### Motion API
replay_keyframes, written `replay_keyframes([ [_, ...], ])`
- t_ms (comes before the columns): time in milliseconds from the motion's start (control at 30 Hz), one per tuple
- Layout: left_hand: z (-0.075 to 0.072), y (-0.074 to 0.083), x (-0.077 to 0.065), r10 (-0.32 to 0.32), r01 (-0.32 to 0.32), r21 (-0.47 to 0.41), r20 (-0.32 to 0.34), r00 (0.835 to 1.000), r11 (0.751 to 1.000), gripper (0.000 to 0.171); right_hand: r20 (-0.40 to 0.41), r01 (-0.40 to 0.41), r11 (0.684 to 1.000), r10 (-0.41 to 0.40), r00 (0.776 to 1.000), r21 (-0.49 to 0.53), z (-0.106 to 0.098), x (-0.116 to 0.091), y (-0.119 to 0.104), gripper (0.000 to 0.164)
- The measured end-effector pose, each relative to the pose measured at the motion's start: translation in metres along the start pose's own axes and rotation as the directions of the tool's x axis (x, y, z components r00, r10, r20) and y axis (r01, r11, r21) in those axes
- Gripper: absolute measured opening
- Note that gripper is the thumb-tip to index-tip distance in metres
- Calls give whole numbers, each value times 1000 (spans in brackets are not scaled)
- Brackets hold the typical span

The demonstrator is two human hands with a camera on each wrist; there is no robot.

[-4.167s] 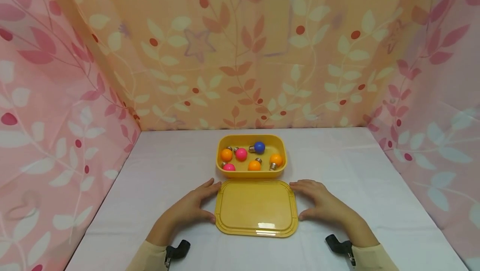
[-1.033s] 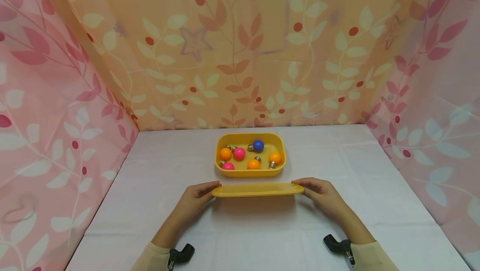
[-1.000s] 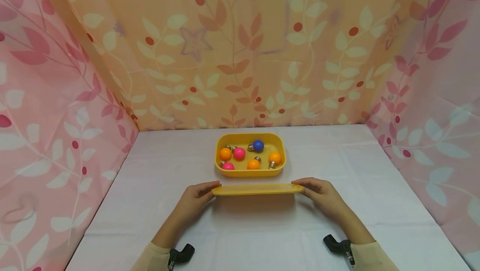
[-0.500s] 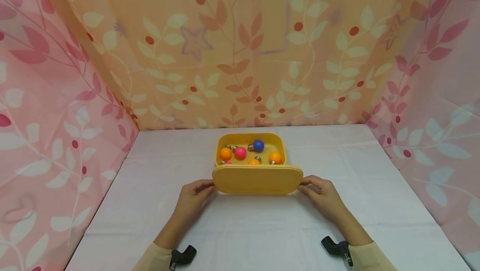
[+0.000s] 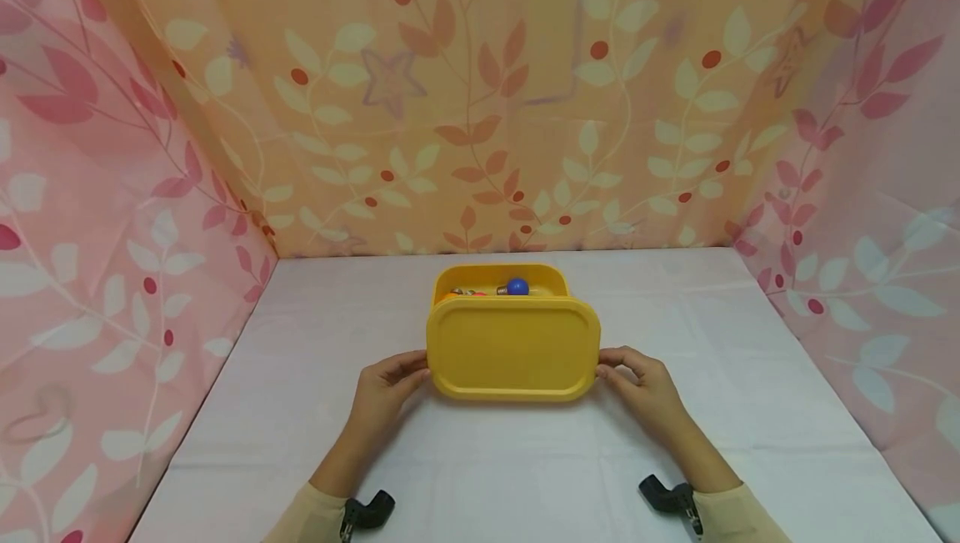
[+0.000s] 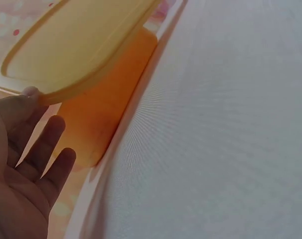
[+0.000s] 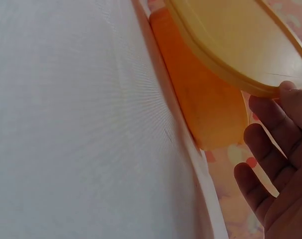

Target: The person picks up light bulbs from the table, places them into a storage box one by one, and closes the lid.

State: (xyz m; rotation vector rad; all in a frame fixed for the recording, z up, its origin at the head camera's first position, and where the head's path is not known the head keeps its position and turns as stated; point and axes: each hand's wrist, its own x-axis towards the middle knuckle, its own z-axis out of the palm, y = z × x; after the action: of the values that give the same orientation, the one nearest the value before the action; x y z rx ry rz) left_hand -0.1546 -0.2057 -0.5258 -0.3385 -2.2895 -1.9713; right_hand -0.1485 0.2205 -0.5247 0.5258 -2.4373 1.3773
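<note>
A yellow lid (image 5: 513,351) is held up and tilted in front of a yellow plastic container (image 5: 491,271). My left hand (image 5: 382,393) pinches its left edge between thumb and finger, and my right hand (image 5: 647,393) pinches the right edge. Over the lid's far edge a small blue bulb (image 5: 517,286) shows inside the container, with slivers of orange and pink bulbs beside it. The lid hides the rest. In the left wrist view the lid (image 6: 71,45) stands off the container's wall (image 6: 103,112); the other fingers are spread free of it.
A white cloth (image 5: 517,468) covers the table. Pink patterned curtains (image 5: 112,276) rise at the sides and an orange one (image 5: 480,93) at the back. Each wrist carries a black camera mount (image 5: 367,511).
Both hands have raised the lid from the table and turned it, so a broad face now shows instead of a thin edge. It has moved toward the container, covering most bulbs from view.
</note>
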Motion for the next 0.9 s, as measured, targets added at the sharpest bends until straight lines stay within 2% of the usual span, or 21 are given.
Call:
replay_keyframes([
  [133, -1, -1, 1, -25, 26, -37, 17, 1000, 999, 34, -28, 27, 1000, -27, 999, -16, 2, 0, 0, 32],
  [367, -1, -1, 0, -66, 66, 11, 41, 997, 998, 47, -29, 11, 1000, -11, 1000, -18, 3, 0, 1, 50],
  [500, -2, 0, -2, -51, 51, 4, 112, 992, 999, 56, -16, -2, 1000, 2, 1000, -12, 0, 0, 1, 54],
  [600, -3, 0, -2, -34, 27, 47, 161, 986, 999, 62, -1, -6, 1000, 6, 1000, 25, -2, -1, 3, 56],
  [733, -4, -1, -3, -29, 7, 118, 184, 982, 993, 65, 52, -11, 996, 7, 999, 84, -5, -2, 6, 58],
  [900, -8, -4, -1, 5, -32, 121, 218, 976, 992, 68, 184, -51, 980, 16, 983, 192, -9, -3, 10, 73],
])
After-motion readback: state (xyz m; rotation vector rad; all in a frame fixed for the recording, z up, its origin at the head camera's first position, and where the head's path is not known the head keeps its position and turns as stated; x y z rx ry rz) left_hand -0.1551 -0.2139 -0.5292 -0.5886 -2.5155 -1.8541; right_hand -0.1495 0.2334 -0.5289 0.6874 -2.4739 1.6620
